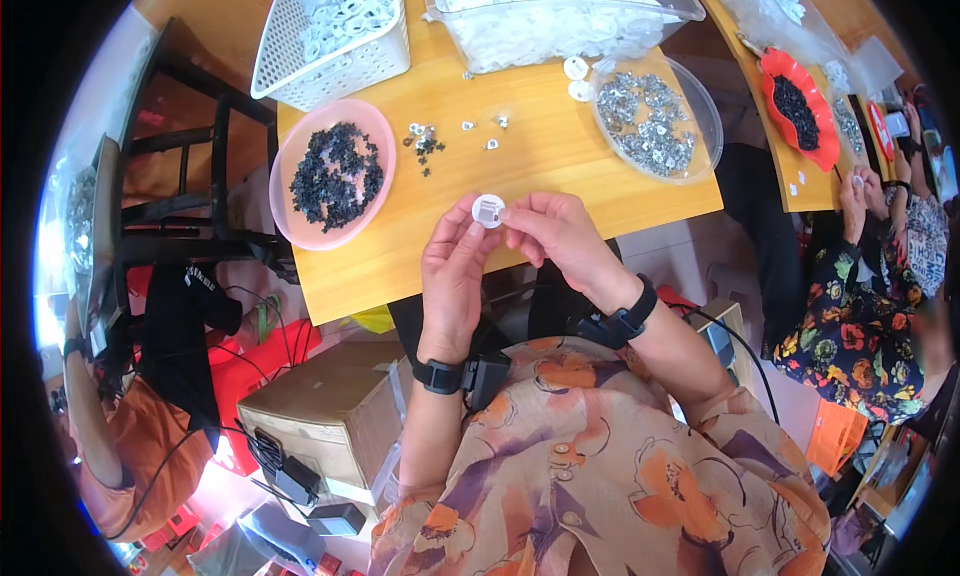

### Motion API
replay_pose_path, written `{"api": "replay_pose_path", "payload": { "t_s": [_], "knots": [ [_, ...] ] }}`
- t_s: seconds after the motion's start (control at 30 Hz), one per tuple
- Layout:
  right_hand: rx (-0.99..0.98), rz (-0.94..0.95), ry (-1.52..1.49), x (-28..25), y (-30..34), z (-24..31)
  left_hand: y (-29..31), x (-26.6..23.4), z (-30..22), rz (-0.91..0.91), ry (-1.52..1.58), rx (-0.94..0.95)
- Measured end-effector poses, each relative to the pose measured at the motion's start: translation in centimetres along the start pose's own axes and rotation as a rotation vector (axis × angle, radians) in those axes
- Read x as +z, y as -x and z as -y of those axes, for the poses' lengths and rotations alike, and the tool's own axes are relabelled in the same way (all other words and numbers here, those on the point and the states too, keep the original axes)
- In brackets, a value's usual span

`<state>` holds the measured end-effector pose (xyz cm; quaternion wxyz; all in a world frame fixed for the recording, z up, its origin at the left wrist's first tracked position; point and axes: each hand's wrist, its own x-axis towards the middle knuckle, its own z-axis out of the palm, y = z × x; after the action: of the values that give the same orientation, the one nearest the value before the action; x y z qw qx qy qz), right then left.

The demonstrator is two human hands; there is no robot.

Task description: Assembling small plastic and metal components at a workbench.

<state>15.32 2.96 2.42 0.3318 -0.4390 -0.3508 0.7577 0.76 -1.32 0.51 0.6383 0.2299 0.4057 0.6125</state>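
Observation:
Between the thumb and fingers of my left hand (pixel 455 271) is a small white round plastic piece (pixel 482 203), held over the near edge of the table. Its upturned face shows a greyish rectangular recess. My right hand (pixel 562 238) is closed in a pinch, its fingertips touching the right side of that disc. Whatever may be between those fingertips is too small to make out. Beyond my hands, a little group of black parts (pixel 427 147) and a few loose metal bits (pixel 491 145) lie on the wooden table (pixel 545 166).
A pink bowl (pixel 283 211) of black parts stands left, a clear round tub (pixel 712 146) of metal parts right. Behind are a white basket (pixel 330 81) and a clear bin (pixel 560 51) of white pieces. White discs (pixel 577 69) lie nearby. People work on both sides.

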Motion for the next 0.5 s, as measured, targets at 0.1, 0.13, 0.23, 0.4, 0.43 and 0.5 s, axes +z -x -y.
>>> {"api": "replay_pose_path", "payload": {
  "t_s": [0.1, 0.13, 0.23, 0.4, 0.43, 0.5],
  "knots": [
    [-0.082, -0.001, 0.147, -0.3, -0.2, 0.7, -0.2, -0.4, 0.1, 0.000, 0.064, -0.042],
    [-0.122, 0.039, 0.223, -0.5, -0.3, 0.9, -0.2, -0.5, 0.1, 0.015, 0.088, -0.061],
    [-0.287, 0.122, 0.544, -1.8, -1.6, 0.5, -0.4, -1.6, 0.0, 0.070, 0.077, -0.137],
    [-0.289, 0.164, 0.703, -2.1, -2.2, 2.6, -0.2, -1.3, -0.6, 0.151, -0.037, -0.221],
    [-0.313, 0.124, 0.737, -1.9, -2.4, 2.9, -0.2, -1.3, -0.5, 0.133, -0.030, -0.198],
    [-0.418, 0.006, 0.890, -2.0, -3.8, 3.3, -0.2, -1.4, -0.4, 0.116, -0.022, -0.175]
  ]
}}
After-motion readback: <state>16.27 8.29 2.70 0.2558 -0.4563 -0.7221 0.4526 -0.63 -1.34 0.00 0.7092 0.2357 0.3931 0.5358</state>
